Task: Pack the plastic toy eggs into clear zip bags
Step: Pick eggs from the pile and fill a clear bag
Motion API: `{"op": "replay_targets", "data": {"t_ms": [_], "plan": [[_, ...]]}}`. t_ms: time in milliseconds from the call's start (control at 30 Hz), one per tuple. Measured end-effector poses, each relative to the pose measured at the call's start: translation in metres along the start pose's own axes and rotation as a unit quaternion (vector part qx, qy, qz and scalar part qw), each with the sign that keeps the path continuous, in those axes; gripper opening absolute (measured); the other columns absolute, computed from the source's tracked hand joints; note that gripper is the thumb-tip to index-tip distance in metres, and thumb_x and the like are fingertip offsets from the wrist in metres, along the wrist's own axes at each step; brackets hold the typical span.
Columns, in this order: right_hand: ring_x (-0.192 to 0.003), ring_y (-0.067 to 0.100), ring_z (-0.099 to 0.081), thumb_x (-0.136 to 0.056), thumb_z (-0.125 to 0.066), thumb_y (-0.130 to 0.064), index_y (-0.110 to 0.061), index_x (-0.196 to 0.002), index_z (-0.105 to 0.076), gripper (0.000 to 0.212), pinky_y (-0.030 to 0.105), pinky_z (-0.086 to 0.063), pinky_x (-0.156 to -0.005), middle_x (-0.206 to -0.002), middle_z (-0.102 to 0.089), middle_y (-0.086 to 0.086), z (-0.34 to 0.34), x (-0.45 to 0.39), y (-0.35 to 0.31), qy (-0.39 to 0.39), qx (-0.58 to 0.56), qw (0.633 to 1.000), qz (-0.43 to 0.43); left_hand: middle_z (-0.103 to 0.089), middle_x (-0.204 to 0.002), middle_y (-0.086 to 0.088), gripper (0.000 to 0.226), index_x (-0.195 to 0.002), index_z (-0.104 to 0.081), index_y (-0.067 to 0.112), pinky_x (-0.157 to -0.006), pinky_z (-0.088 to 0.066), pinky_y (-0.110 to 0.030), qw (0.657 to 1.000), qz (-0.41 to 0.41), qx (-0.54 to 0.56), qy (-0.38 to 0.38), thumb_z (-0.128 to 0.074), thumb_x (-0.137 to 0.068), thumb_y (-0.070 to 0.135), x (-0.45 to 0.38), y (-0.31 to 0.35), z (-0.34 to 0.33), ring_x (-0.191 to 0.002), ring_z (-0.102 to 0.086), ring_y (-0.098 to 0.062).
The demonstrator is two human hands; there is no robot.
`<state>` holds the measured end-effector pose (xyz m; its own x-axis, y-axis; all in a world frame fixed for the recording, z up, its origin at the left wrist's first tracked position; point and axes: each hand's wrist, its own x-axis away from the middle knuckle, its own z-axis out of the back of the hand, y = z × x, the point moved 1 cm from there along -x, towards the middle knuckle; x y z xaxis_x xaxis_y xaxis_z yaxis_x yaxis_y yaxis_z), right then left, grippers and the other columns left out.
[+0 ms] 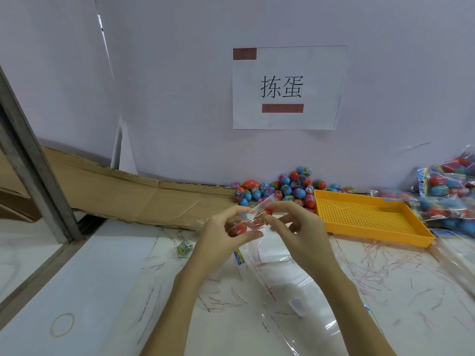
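That clear bag (253,219) you've got is thin, floppy film and probably slippery, so grab it right at the mouth edge, not mid-panel. Your left hand (221,233) pinches the bag with a red egg (240,229) inside it, held up above the table (102,278), and your right hand (295,227) pinches the opening from the other side. The eggs look light, hard and smooth, so they'll likely roll. The loose pile (280,188), shiny red and blue halves with printed bands, sits against the wall beside the yellow tray (370,217).
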<state>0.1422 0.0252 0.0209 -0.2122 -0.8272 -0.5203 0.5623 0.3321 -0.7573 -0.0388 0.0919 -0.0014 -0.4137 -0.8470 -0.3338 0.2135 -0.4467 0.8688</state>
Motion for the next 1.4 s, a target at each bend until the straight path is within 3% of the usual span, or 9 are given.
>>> {"op": "replay_targets", "data": {"t_ms": [200, 333, 467, 700, 900, 1000, 1100, 1267, 1400], "plan": [[-0.093, 0.007, -0.070, -0.096, -0.068, -0.016, -0.030, -0.103, -0.074, 0.017, 0.025, -0.060, -0.068, -0.095, -0.072, -0.022, 0.001, -0.001, 0.006, -0.068, -0.038, 0.997, -0.005, -0.079, -0.100, 0.009, 0.037, -0.113, -0.075, 0.038, -0.080, -0.063, -0.032, 0.999, -0.011, 0.046, -0.020, -0.088, -0.079, 0.037, 0.002, 0.004, 0.002, -0.085, -0.077, -0.017], [-0.106, 0.003, -0.063, -0.098, -0.063, -0.037, -0.040, -0.122, -0.066, 0.024, 0.022, -0.057, -0.074, -0.115, -0.065, -0.029, -0.001, 0.001, 0.006, -0.141, -0.048, 0.989, -0.007, -0.079, -0.094, 0.004, 0.031, -0.112, -0.074, 0.038, -0.071, -0.063, -0.032, 0.998, -0.006, 0.063, -0.024, -0.086, -0.082, 0.041, 0.004, 0.010, 0.003, -0.076, -0.077, -0.019], [-0.102, 0.008, -0.061, -0.086, -0.073, -0.051, -0.042, -0.111, -0.060, 0.029, 0.025, -0.055, -0.072, -0.111, -0.062, -0.024, -0.004, 0.004, 0.004, -0.138, -0.046, 0.989, -0.007, -0.080, -0.088, -0.001, 0.025, -0.109, -0.076, 0.034, -0.063, -0.060, -0.037, 0.996, 0.020, 0.079, -0.046, -0.082, -0.085, 0.038, 0.005, 0.013, 0.003, -0.067, -0.076, -0.024], [-0.101, 0.007, -0.061, -0.088, -0.076, -0.040, -0.039, -0.107, -0.065, 0.022, 0.023, -0.055, -0.071, -0.106, -0.064, -0.020, -0.008, 0.003, 0.001, -0.171, -0.057, 0.984, 0.007, -0.078, -0.078, -0.001, 0.038, -0.106, -0.077, 0.022, -0.056, -0.055, -0.021, 0.994, 0.023, 0.095, -0.041, -0.065, -0.089, 0.054, 0.006, 0.015, 0.002, -0.063, -0.073, -0.018], [-0.097, 0.009, -0.063, -0.089, -0.076, -0.037, -0.031, -0.107, -0.075, 0.019, 0.023, -0.056, -0.074, -0.106, -0.065, -0.009, -0.007, 0.005, -0.002, -0.180, -0.074, 0.980, -0.026, -0.080, -0.088, -0.002, 0.042, -0.113, -0.076, 0.020, -0.058, -0.061, -0.026, 0.993, 0.039, 0.107, -0.025, -0.061, -0.092, 0.054, 0.005, 0.012, 0.004, -0.072, -0.078, -0.019], [-0.101, 0.009, -0.064, -0.091, -0.075, -0.030, -0.030, -0.115, -0.075, 0.023, 0.023, -0.057, -0.078, -0.112, -0.064, -0.008, -0.002, 0.005, -0.001, -0.220, -0.086, 0.971, -0.040, -0.081, -0.093, 0.001, 0.060, -0.118, -0.074, 0.026, -0.070, -0.064, -0.034, 0.991, 0.091, 0.094, -0.025, -0.052, -0.085, 0.072, 0.004, 0.013, 0.005, -0.077, -0.078, -0.019], [-0.100, 0.009, -0.063, -0.088, -0.078, -0.027, -0.032, -0.107, -0.077, 0.020, 0.021, -0.058, -0.080, -0.105, -0.067, -0.013, 0.001, 0.003, 0.003, -0.170, -0.052, 0.984, -0.033, -0.080, -0.104, -0.006, 0.077, -0.124, -0.072, 0.028, -0.087, -0.060, -0.038, 0.964, 0.192, 0.172, -0.065, -0.036, -0.083, 0.083, 0.004, 0.014, 0.007, -0.092, -0.078, -0.024], [-0.103, 0.002, -0.063, -0.082, -0.080, -0.033, -0.049, -0.095, -0.072, 0.021, 0.011, -0.053, -0.077, -0.100, -0.069, -0.027, -0.001, 0.000, 0.001, -0.051, -0.067, 0.996, 0.002, -0.077, -0.104, -0.010, 0.051, -0.128, -0.073, 0.007, -0.068, -0.058, -0.025, 0.852, 0.268, 0.443, -0.081, -0.078, -0.084, 0.032, 0.003, 0.018, 0.012, -0.086, -0.075, -0.016], [-0.097, 0.007, -0.064, -0.082, -0.080, -0.035, -0.035, -0.096, -0.078, 0.015, 0.017, -0.055, -0.073, -0.096, -0.067, -0.021, -0.007, 0.003, 0.003, -0.021, -0.065, 0.998, 0.005, -0.076, -0.116, -0.012, 0.041, -0.119, -0.078, 0.010, -0.076, -0.063, -0.033, 0.819, 0.295, 0.488, -0.060, -0.080, -0.084, 0.030, 0.001, 0.015, 0.009, -0.103, -0.076, -0.024]]}}
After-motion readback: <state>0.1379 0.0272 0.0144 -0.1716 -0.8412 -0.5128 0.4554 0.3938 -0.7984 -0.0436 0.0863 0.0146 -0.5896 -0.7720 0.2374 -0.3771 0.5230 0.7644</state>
